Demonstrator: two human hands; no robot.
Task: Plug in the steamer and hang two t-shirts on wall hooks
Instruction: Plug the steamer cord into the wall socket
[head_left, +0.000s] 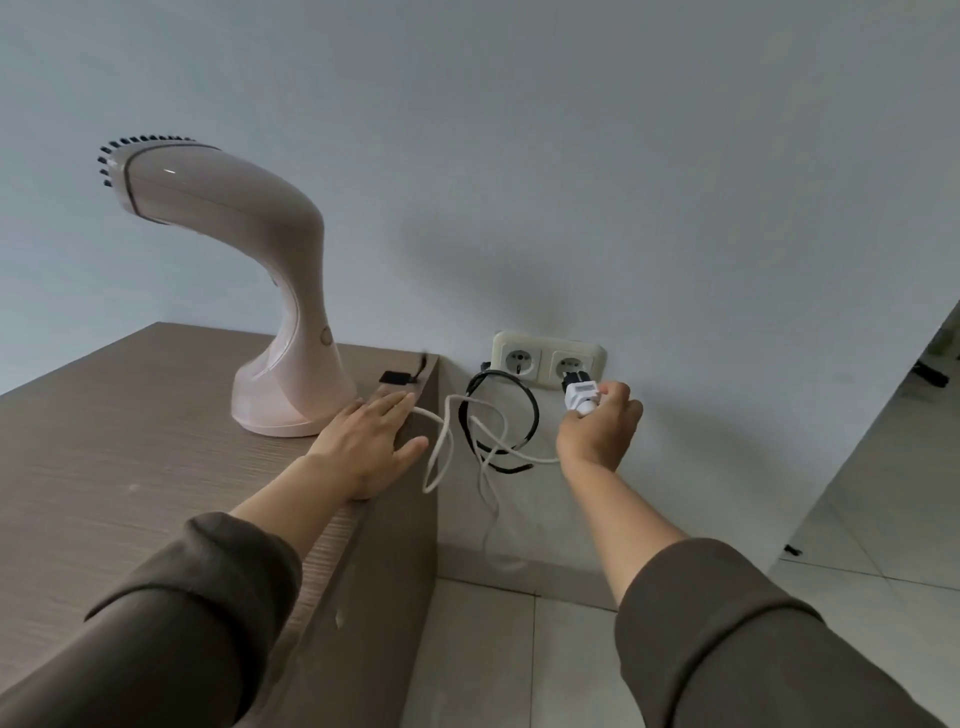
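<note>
A pale pink handheld steamer (270, 291) stands upright on a brown wood-grain cabinet (130, 457), its bristled head pointing left. Its white cord (441, 457) droops off the cabinet's right edge in loops. My right hand (597, 426) grips the white plug (581, 394), whose pins are at the right socket of a cream double wall outlet (548, 361). My left hand (371, 441) lies flat and open on the cabinet top beside the steamer's base. No t-shirts or hooks are in view.
A black cable (501, 415) hangs in a loop from below the left socket. A small black object (395, 378) lies at the cabinet's back corner. Pale floor tiles (519, 660) run below the wall, with an opening at the far right.
</note>
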